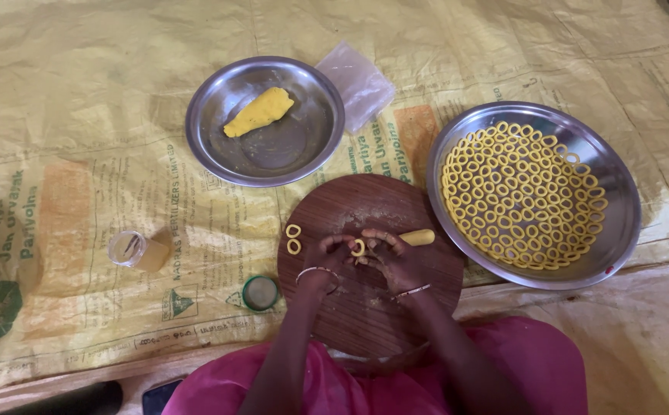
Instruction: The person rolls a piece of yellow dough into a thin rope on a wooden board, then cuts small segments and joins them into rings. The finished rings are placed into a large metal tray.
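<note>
Between my left hand and right hand, fingers pinch a dough ring; right plate nearly full, a lump remains ahead.

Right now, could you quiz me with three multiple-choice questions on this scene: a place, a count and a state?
1. Where does the yellow dough lump lie?
A. small round steel plate
B. round wooden board
C. large steel tray

2. How many finished yellow dough rings lie on the board, left of the hands?
A. two
B. five
C. none

3. What are the left hand and right hand doing?
A. resting flat
B. together pinching a small dough ring
C. lifting the tray

Answers: A, the lump sits in that plate; A, two show; B, fingertips meet on it.
</note>
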